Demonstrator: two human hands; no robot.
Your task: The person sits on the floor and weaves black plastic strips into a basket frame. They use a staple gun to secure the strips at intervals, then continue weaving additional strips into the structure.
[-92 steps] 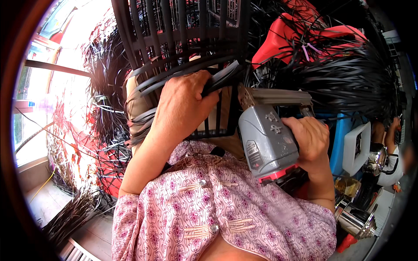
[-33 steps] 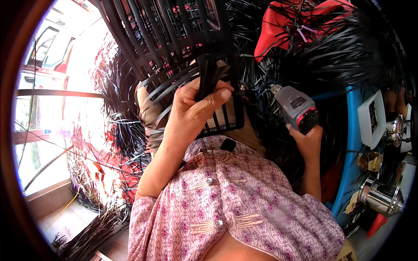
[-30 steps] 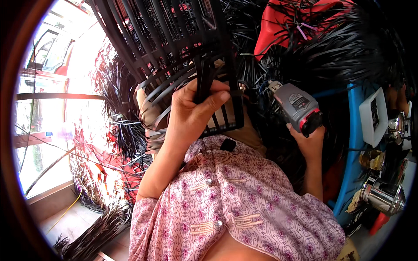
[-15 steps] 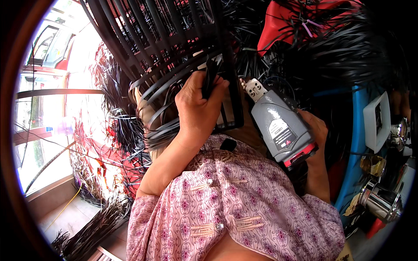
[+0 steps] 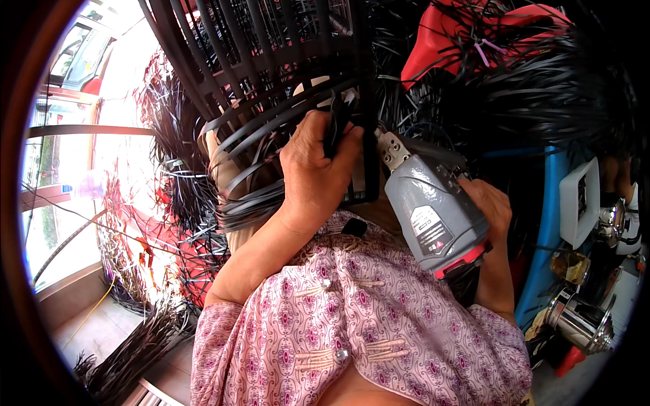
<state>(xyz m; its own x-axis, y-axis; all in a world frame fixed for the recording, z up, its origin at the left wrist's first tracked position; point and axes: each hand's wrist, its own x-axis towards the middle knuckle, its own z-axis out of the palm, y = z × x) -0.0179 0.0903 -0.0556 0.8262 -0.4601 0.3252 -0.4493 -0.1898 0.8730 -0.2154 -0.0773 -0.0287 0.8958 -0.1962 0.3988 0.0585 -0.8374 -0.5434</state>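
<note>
Upper centre: left hand (image 5: 313, 168) pinches black strips (image 5: 336, 127) beside slatted black frame (image 5: 288, 59), apparently to bundle them; right of centre: right hand (image 5: 492, 206) wraps grey power tool (image 5: 433, 210), presumably to support its weight

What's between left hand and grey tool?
Head view: the dark side bar of the slatted black frame shows between the left hand and the nose of the grey tool.

At the near left, the tiled floor (image 5: 108, 326) carries a bundle of dark strips (image 5: 137, 338) and a thin yellow cord (image 5: 91, 312). In the middle, the tan-clad lap (image 5: 384, 215) bears a black slatted frame (image 5: 284, 57).
</note>
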